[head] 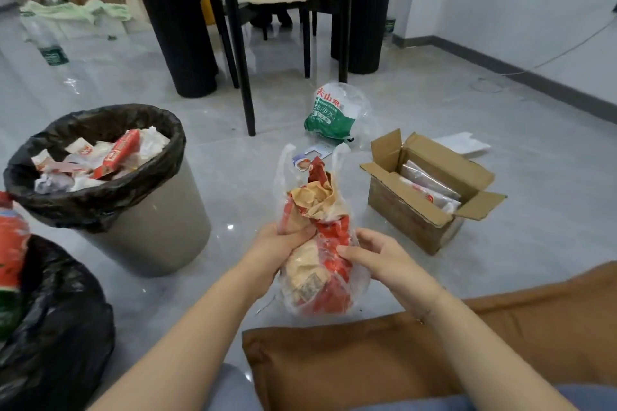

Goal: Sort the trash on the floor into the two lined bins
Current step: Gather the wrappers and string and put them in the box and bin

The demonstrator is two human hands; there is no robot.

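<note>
Clear plastic bag (317, 243) stuffed with crumpled red-and-tan paper wrappers, held upright above grey tiled floor (233, 177). Left hand (283, 240) clamped on its middle; right hand (377, 257) gripping its side. At 10 o'clock, grey bin (147, 237), black-lined, holding wrappers. At 12, green-labelled water-bottle wrap (330, 113) printed "山泉". At 2, open cardboard box (427, 190).

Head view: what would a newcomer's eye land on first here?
First, the clear plastic bag stuffed with red and tan paper wrappers, gripped at centre by the left hand and right hand. Next, the grey bin with black liner at left, heaped with wrappers, and the open cardboard box on the floor at right.
</note>
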